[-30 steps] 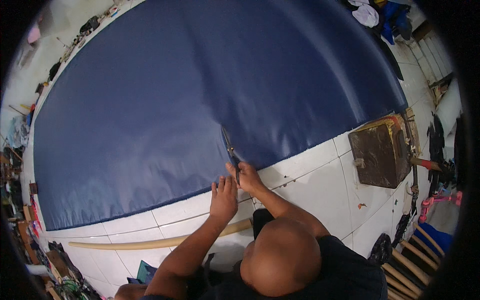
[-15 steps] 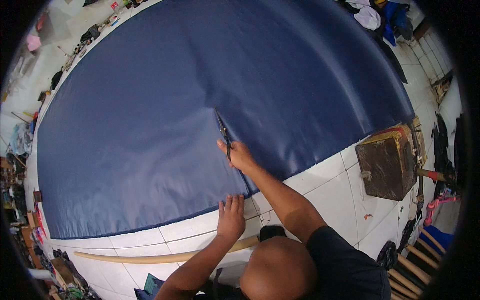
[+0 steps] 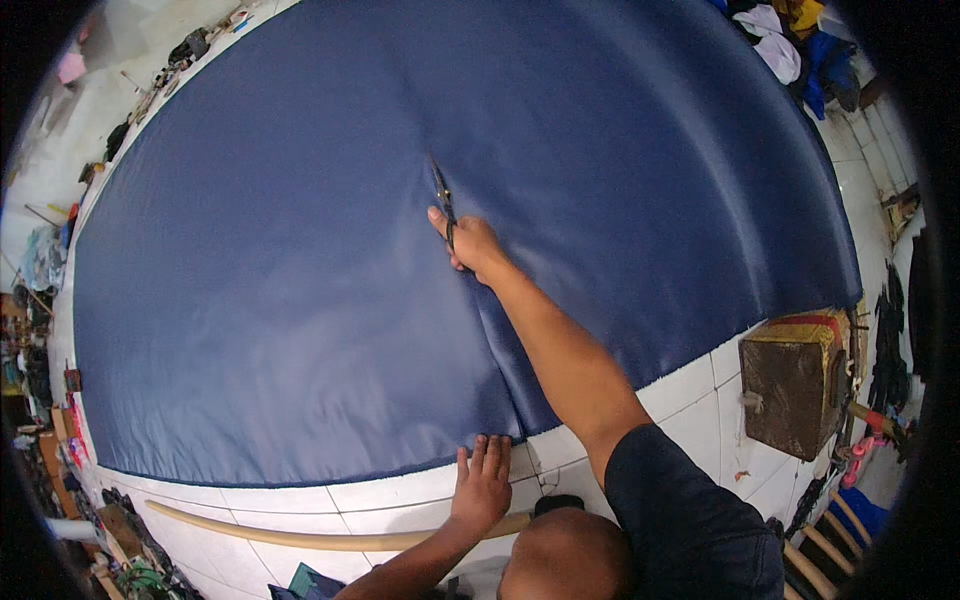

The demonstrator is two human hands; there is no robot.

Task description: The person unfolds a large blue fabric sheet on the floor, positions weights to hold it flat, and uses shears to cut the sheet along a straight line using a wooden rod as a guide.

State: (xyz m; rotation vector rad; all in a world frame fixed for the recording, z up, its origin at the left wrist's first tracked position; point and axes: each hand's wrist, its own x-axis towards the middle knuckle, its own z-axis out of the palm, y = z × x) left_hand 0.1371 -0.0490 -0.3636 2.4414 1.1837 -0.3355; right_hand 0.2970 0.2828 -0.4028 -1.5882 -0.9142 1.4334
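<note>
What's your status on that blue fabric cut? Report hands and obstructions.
Right hand gripping scissors, blades in the blue fabric. Left hand flat on the fabric's near edge. Nothing lying ahead of the blades.

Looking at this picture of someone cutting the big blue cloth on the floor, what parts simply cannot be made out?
- Head view: the scissors' handles are hidden inside the right hand.
- The floor under the blue fabric is covered by it.
- The fabric's top edge is cut off by the picture's rim.
- The clutter along the left rim is too small and bent to identify.
- The left hand's palm faces down on the tiles, unseen.
</note>
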